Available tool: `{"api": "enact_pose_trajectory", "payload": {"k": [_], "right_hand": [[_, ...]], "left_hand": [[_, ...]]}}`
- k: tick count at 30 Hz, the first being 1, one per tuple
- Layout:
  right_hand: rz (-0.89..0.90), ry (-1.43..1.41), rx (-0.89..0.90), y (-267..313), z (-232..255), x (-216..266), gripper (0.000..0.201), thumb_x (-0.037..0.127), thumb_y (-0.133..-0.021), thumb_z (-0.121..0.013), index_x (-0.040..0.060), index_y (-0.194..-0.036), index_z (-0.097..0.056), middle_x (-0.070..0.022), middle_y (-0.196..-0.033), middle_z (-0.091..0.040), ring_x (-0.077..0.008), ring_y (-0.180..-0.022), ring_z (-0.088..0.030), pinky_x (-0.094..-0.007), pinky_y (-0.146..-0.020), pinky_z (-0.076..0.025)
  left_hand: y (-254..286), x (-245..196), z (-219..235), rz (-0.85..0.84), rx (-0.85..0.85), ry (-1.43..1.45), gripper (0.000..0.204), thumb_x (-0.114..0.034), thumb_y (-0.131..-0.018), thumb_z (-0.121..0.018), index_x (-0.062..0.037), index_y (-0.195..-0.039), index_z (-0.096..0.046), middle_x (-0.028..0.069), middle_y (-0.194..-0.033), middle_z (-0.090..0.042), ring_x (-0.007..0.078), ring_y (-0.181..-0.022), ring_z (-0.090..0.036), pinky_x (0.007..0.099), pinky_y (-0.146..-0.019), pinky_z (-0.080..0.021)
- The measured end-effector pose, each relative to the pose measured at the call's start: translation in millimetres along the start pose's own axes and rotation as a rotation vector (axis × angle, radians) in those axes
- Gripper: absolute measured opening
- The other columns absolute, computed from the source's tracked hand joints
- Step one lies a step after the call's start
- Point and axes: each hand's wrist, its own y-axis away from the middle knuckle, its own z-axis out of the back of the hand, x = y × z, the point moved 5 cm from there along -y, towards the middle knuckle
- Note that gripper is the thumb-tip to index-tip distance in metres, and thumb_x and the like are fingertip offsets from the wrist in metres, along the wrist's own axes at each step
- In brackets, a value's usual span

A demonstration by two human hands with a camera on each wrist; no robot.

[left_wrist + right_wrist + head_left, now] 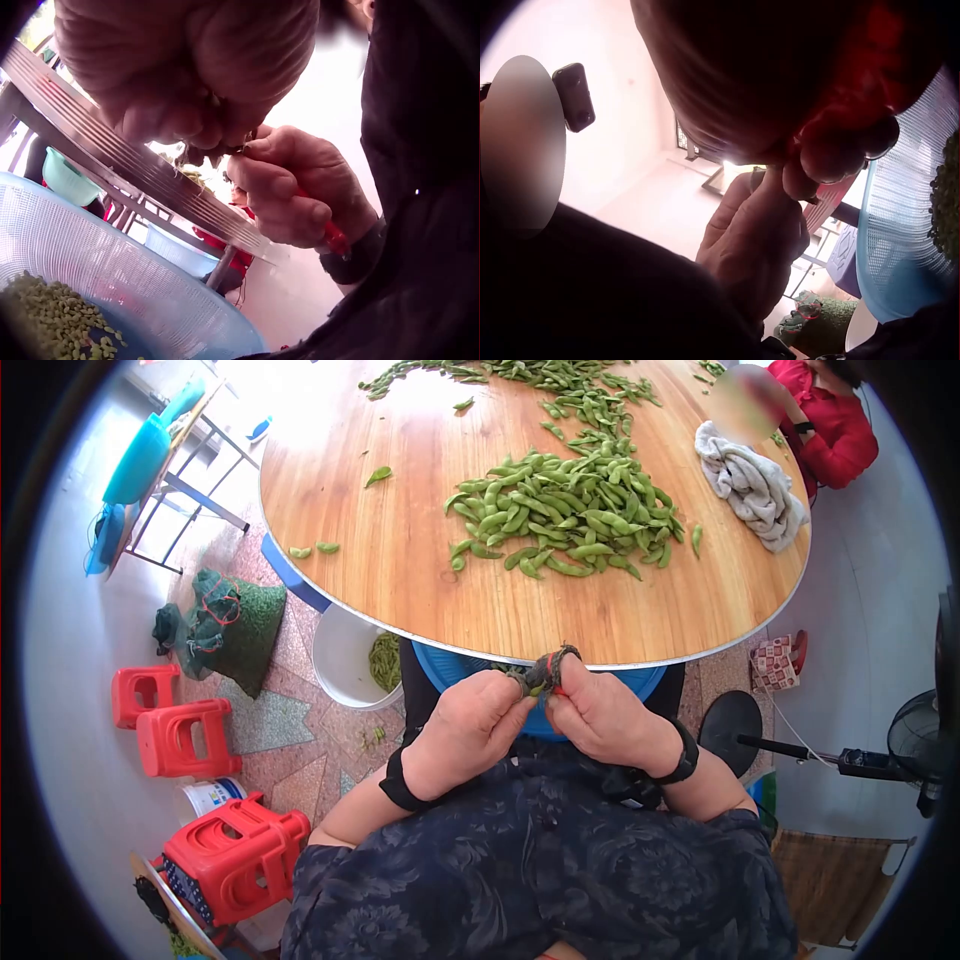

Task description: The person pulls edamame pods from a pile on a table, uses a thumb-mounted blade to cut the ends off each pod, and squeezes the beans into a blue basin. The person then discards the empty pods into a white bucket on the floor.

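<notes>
Below the table's edge, my left hand (472, 715) and right hand (612, 715) meet at the fingertips. Between them shows a small bit of green soybean pod (537, 687), pinched by the left thumb and fingers. Dark, dirty coverings wrap the index fingertips. My right fingers curl round a slim red handle (337, 238), whose end sticks out below the palm in the left wrist view; its working end is hidden. Under the hands sits a blue mesh basket (217, 319) with shelled green soybeans (60, 319) in it.
A heap of pods (570, 510) lies on the round wooden table (360, 560), with a grey cloth (750, 485) at its right. A white bucket (335, 670) holding pods stands left, beyond it a green mesh sack (245, 625) and red stools (235, 855). Across sits a person in red (840, 435).
</notes>
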Motion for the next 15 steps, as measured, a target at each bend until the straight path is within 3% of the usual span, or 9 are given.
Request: {"api": "enact_pose_trajectory", "payload": {"k": [3,5,6,8,9,11,13,14,15], "right_hand": [[0.03,0.007,-0.02,0.4,-2.5,-3.7,0.014,0.004,-0.091,-0.045,0.0029,-0.105,-0.043,-0.0066,-0.064,-0.054,-0.0216,-0.054,-0.056,-0.0329,-0.051,-0.045],[0.057,-0.022,-0.03,0.2,-1.3,-1.3,0.015,0.004,-0.091,-0.045,0.0029,-0.106,-0.044,-0.0065,-0.064,-0.054,-0.0218,-0.054,-0.056,-0.0325,-0.051,-0.045],[-0.004,-0.17,0.024,-0.9,-0.2,0.9,0.015,0.004,-0.092,-0.045,0.0023,-0.106,-0.045,-0.0059,-0.065,-0.054,-0.0202,-0.056,-0.057,-0.0318,-0.052,-0.046],[-0.065,-0.319,0.081,-1.6,-5.0,-1.5,0.015,0.004,-0.092,-0.045,0.0018,-0.107,-0.046,-0.0052,-0.065,-0.055,-0.0186,-0.057,-0.057,-0.0311,-0.053,-0.046],[0.064,-0.279,0.015,-2.6,-6.2,-0.7,0.014,0.004,-0.093,-0.044,0.002,-0.106,-0.048,-0.0037,-0.065,-0.055,-0.0152,-0.055,-0.056,-0.0291,-0.051,-0.045],[0.196,-0.238,-0.05,-3.3,-5.1,1.9,0.014,0.004,-0.093,-0.043,0.0022,-0.106,-0.049,-0.0022,-0.066,-0.055,-0.0117,-0.054,-0.055,-0.027,-0.049,-0.044],[0.263,-0.135,-0.042,-4.4,0.6,6.6,0.014,0.006,-0.093,-0.047,0.0027,-0.107,-0.048,-0.01,-0.07,-0.057,-0.022,-0.054,-0.059,-0.0317,-0.05,-0.047],[0.255,-0.135,-0.044,-3.5,7.7,10.2,0.014,0.006,-0.093,-0.047,0.0027,-0.107,-0.048,-0.01,-0.07,-0.057,-0.022,-0.054,-0.059,-0.0317,-0.05,-0.047],[-0.026,-0.384,0.133,-4.8,8.0,5.9,0.013,0.009,-0.096,-0.046,0.0038,-0.108,-0.048,-0.007,-0.073,-0.058,-0.0155,-0.052,-0.056,-0.0274,-0.047,-0.045]], "left_hand": [[2.2,-0.6,0.8,-0.041,0.009,-0.046,0.014,-0.005,-0.086,-0.065,-0.0003,-0.082,-0.052,0.0121,-0.067,-0.051,0.0269,-0.061,-0.053,0.0365,-0.055,-0.041],[11.3,19.5,-7.1,0.326,0.17,0.34,0.012,-0.01,-0.092,-0.06,-0.0024,-0.085,-0.053,0.0055,-0.067,-0.053,0.0162,-0.061,-0.052,0.032,-0.055,-0.04],[12.0,22.3,-5.9,0.328,0.17,0.34,0.012,-0.01,-0.092,-0.06,-0.0024,-0.085,-0.053,0.0055,-0.067,-0.053,0.0162,-0.061,-0.052,0.032,-0.055,-0.04],[21.4,32.4,-23.2,0.785,0.286,1.343,0.013,-0.015,-0.098,-0.054,-0.005,-0.091,-0.055,0.0004,-0.069,-0.053,0.0091,-0.062,-0.048,0.0266,-0.056,-0.039],[21.7,31.5,-27.8,0.779,0.345,1.579,0.016,-0.021,-0.097,-0.056,-0.0053,-0.098,-0.054,0.0021,-0.07,-0.053,0.011,-0.06,-0.046,0.0237,-0.058,-0.035],[24.1,33.5,-35.5,0.781,0.379,1.653,0.017,-0.021,-0.097,-0.056,-0.0051,-0.099,-0.055,0.002,-0.07,-0.053,0.0109,-0.06,-0.046,0.0241,-0.057,-0.035],[22.6,31.6,-34.1,0.798,0.403,1.583,0.015,-0.021,-0.097,-0.055,-0.0053,-0.097,-0.056,0.0004,-0.07,-0.054,0.011,-0.06,-0.046,0.0236,-0.058,-0.037],[20.3,29.5,-30.2,0.802,0.408,1.588,0.015,-0.021,-0.097,-0.055,-0.0053,-0.097,-0.056,0.0004,-0.07,-0.054,0.011,-0.06,-0.046,0.0236,-0.058,-0.037],[15.3,30.1,-22.8,0.676,0.441,1.218,0.016,-0.02,-0.098,-0.053,-0.0059,-0.092,-0.057,-0.0013,-0.07,-0.054,0.011,-0.06,-0.047,0.0234,-0.058,-0.037]]}}
